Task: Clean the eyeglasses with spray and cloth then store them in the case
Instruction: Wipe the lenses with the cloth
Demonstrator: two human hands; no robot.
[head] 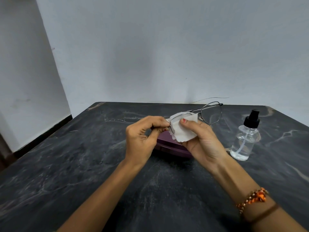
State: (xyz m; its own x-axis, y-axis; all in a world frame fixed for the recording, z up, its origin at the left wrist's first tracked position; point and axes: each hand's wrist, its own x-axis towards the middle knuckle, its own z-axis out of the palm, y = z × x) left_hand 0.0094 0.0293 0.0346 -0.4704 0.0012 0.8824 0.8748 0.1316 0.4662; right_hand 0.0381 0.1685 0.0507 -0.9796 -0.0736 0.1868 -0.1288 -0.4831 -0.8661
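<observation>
Above the purple case [172,146] on the dark marble table [66,164], the left hand [142,139] pinches the wire-framed eyeglasses [211,114] by 1 rim while the right hand [202,141] presses the white cloth [182,131] around that lens, spray bottle [245,139] standing just right

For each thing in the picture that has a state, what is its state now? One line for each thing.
eyeglasses: held above the table, one lens wrapped in the cloth, the other lens bare
cloth: folded around one lens
spray bottle: upright on the table, cap on, partly filled with clear liquid
case: closed, lying on the table under the hands
left hand: pinches the frame
right hand: grips the cloth, thumb pressing on it
</observation>
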